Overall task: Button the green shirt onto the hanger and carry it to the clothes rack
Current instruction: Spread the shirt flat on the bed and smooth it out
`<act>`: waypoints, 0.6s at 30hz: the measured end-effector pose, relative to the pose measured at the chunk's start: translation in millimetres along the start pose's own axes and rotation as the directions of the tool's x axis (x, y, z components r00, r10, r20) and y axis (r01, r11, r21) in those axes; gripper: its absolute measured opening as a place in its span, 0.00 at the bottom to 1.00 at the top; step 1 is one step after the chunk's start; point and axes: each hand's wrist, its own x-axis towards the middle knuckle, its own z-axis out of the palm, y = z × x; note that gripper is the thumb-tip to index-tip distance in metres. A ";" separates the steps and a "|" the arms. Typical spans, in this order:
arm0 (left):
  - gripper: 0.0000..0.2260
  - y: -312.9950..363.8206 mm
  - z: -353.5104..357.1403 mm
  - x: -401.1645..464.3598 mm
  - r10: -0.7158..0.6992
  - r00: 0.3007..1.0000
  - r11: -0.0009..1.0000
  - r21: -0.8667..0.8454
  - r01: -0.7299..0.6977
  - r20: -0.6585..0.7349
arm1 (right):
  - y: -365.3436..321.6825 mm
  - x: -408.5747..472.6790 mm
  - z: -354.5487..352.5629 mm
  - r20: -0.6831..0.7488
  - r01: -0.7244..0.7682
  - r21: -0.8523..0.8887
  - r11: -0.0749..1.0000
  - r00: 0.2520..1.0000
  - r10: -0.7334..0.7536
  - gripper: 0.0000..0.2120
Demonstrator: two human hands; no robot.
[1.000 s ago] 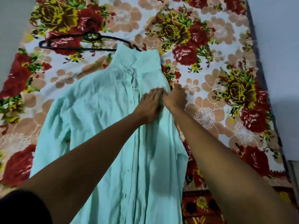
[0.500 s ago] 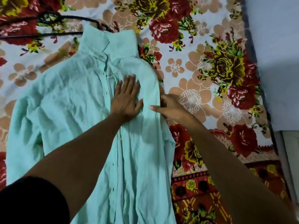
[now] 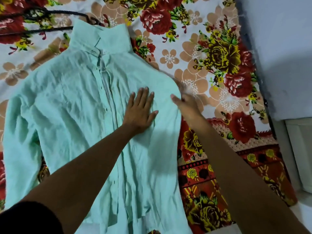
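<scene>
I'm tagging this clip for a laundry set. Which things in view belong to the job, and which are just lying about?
Part of the job:
green shirt, spread flat
black hanger, beyond the collar
left hand, flat on the shirt
right hand, at the shirt's right edge, blurred

Just there:
floral bedsheet
pale wall

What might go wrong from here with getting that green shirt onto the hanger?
1. The hanger lies on the bedsheet beyond the collar, seemingly outside the green shirt; buttoning it first could make slipping the hanger in awkward.
2. The left hand presses flat on the shirt while the right hand works at the shoulder edge; pulling there may drag the cloth into fresh wrinkles.
3. The front placket looks partly open, so the panels may shift out of line.
</scene>
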 end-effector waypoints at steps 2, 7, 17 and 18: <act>0.33 0.3 3.4 4.5 -0.040 0.999 0.999 -0.012 0.041 0.031 | -5.8 5.4 -18.9 -0.042 -0.020 0.177 0.984 0.999 0.028 0.11; 0.28 40.2 -20.1 -17.8 -0.008 0.999 0.973 -0.231 0.000 -0.034 | 17.9 -36.7 -40.4 0.287 -0.175 -0.301 0.937 0.921 0.264 0.14; 0.08 127.6 -30.2 -78.5 -0.376 0.858 0.656 -0.553 0.513 0.350 | 38.9 -86.5 -66.9 -0.116 -0.064 -0.196 0.978 0.992 0.042 0.26; 0.10 129.5 -34.2 -76.9 -0.376 0.827 0.594 -0.577 0.561 0.417 | 55.0 -99.3 -63.3 -0.207 -0.028 -0.349 0.937 0.977 -0.048 0.28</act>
